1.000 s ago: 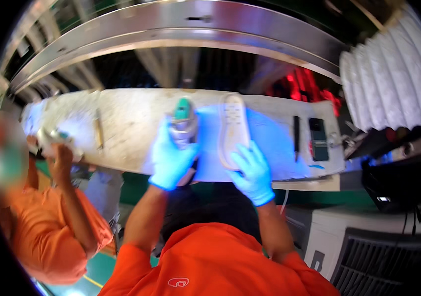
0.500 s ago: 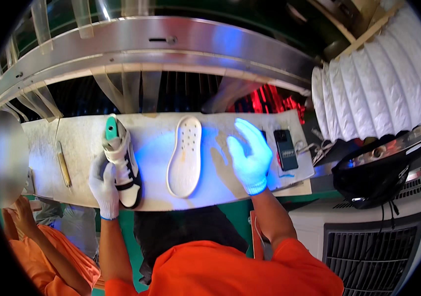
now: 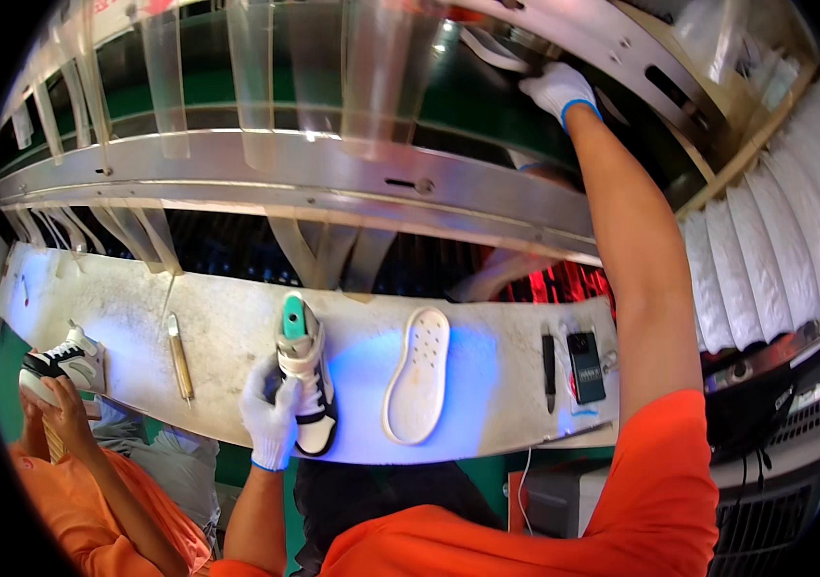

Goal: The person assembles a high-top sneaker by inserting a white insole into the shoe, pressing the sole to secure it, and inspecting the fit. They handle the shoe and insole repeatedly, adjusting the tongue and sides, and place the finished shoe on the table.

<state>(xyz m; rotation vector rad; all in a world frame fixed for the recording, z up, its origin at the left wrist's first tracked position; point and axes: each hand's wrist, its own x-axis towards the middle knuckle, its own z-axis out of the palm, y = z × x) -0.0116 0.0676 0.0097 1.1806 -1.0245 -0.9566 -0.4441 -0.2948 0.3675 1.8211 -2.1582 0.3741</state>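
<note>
A white, black and grey shoe upper [image 3: 312, 389] with laces stands on the bench, a green piece [image 3: 293, 315] showing in its opening. Round its left side closes my white-gloved left hand [image 3: 268, 413]. To the right of the upper lies a pale shoe sole [image 3: 416, 375], small holes in its far part. My right hand [image 3: 560, 88], also gloved, is stretched far over the metal rail, above the dark green belt. Close to its fingertips is a whitish sole-like piece [image 3: 494, 48]; whether the fingers touch or grip anything cannot be made out.
The metal rail [image 3: 352, 173] with clear hanging strips [image 3: 256, 96] runs behind the bench [image 3: 227, 365]. A wooden-handled tool [image 3: 181, 361] lies left; a black pen-like tool [image 3: 549, 370] and a phone [image 3: 585, 367] lie right. At left, a co-worker's hands [image 3: 56, 404] hold another sneaker [image 3: 73, 358].
My right hand has gone from above the bench, beside the sole, to far over the rail. My left hand stays at the shoe upper. The view has shifted, showing more of the belt.
</note>
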